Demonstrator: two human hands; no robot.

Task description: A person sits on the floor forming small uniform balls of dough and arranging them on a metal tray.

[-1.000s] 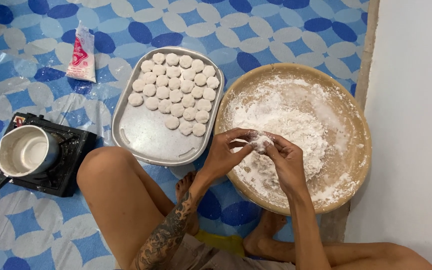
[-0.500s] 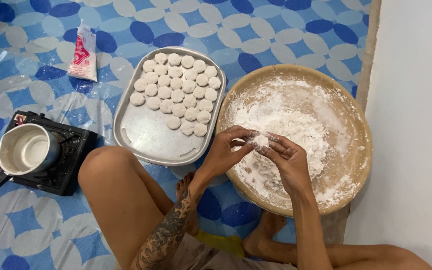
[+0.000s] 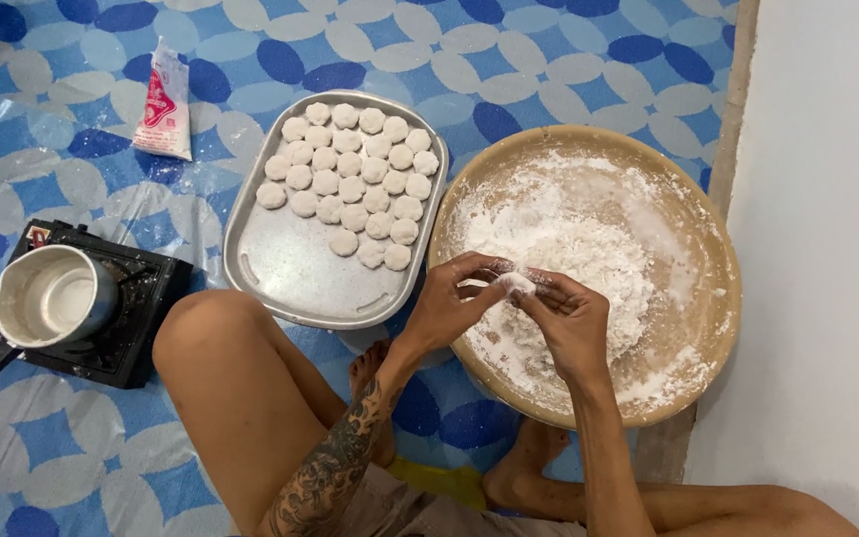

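both hands meet over the round tray of flour (image 3: 668, 239); the left hand (image 3: 449, 308) and right hand (image 3: 574, 323) pinch a small white dough piece (image 3: 516, 283) between their fingertips. just left, a metal tray (image 3: 295, 268) holds rows of flattened dough rounds (image 3: 350, 184). a pot (image 3: 52, 296) sits on a black stove (image 3: 136, 318) on the floor.

Hands: left hand (image 3: 446, 310) and right hand (image 3: 571, 320) pinched a dough piece (image 3: 515, 283) together.
Below: floured round tray (image 3: 710, 249).
Beside: metal tray (image 3: 295, 268) of dough discs (image 3: 350, 184).
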